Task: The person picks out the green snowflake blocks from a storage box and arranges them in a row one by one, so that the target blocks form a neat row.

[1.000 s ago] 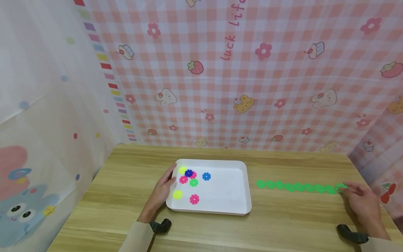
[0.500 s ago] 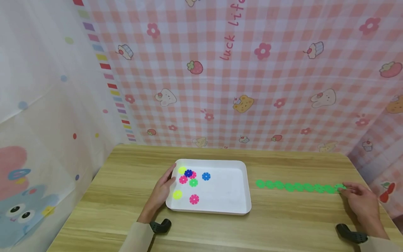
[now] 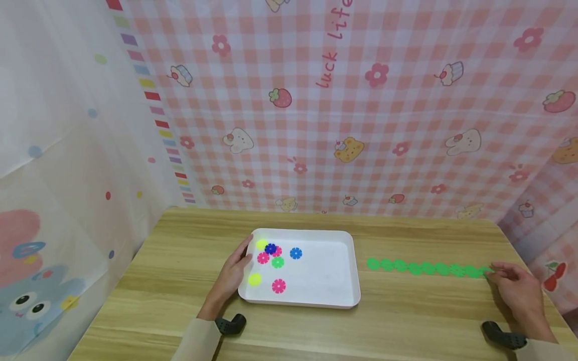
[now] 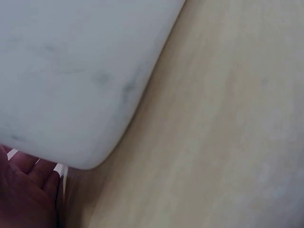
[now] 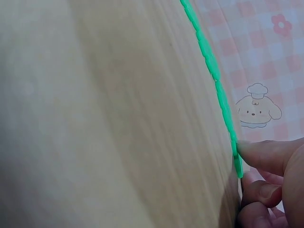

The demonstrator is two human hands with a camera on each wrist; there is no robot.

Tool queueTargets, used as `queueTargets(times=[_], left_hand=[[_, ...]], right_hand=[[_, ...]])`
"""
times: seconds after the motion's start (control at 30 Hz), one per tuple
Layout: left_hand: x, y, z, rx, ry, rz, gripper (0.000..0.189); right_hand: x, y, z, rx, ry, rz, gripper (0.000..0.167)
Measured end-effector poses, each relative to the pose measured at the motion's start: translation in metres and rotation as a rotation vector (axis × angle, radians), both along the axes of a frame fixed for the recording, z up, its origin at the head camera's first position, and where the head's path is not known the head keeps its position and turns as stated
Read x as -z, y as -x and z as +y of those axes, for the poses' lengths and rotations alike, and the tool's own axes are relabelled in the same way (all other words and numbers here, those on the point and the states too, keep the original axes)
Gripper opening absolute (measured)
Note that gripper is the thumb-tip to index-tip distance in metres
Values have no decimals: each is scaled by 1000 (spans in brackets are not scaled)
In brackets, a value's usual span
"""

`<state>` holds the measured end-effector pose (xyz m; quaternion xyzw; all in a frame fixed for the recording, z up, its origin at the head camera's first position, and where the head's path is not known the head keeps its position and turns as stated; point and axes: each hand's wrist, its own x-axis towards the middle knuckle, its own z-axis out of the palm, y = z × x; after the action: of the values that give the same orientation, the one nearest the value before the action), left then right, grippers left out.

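My left hand [image 3: 232, 273] grips the left side of a white tray [image 3: 325, 273], thumb at the rim. In the left wrist view, its fingers [image 4: 35, 173] lie at the tray's corner. A row of green snowflake discs [image 3: 428, 267] lies on the table right of the tray, each meeting or overlapping its neighbour. At the row's right end, my right hand [image 3: 519, 291] pinches the last green snowflake disc [image 5: 238, 166], which the fingers partly cover.
The tray holds loose snowflake discs: two yellow, several pink, a dark blue [image 3: 270, 248], a lighter blue [image 3: 295, 253] and a green one [image 3: 277, 262]. All stands on a wooden table [image 3: 406, 321]. A pink checked cloth [image 3: 316, 125] hangs behind its far edge.
My right fingers have shifted slightly left, and less of the last green disc shows between them. The left hand and the tray stay in place.
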<state>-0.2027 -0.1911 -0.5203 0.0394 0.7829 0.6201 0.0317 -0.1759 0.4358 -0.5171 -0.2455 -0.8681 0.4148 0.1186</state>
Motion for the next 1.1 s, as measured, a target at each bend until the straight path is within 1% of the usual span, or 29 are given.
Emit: queueTargets(times=[0.23, 0.4, 0.47, 0.53, 0.6, 0.67, 0.77, 0.83, 1.03, 1.1], left_hand=[[0, 0, 0, 2, 3, 3, 51], [-2, -1, 0, -3, -1, -3, 51], [-3, -1, 1, -7, -1, -4, 51], [-3, -1, 1, -7, -1, -4, 52], [-3, -1, 1, -7, 1, -3, 52], [-3, -1, 0, -8, 4, -4, 52], [-3, 0, 0, -8, 6, -2, 52], [-3, -1, 0, -9, 7, -4, 52], [-2, 0, 1, -8, 8, -7, 52], [-1, 0, 0, -8, 12, -4, 52]], right_hand=[[-1, 1, -2, 31, 23, -14, 8], [-3, 0, -5, 37, 55, -7, 5], [-5, -1, -8, 27, 55, -4, 10], [-9, -2, -13, 16, 41, -11, 24], [-14, -2, -21, -21, 13, -18, 40], [-20, -2, -31, -88, -8, -19, 52], [-32, -1, -50, -190, -27, 4, 62], [-40, 1, -64, -244, -18, 35, 58], [-58, 6, -105, -351, 65, 135, 34], [-63, 7, -116, -398, 81, 154, 33]])
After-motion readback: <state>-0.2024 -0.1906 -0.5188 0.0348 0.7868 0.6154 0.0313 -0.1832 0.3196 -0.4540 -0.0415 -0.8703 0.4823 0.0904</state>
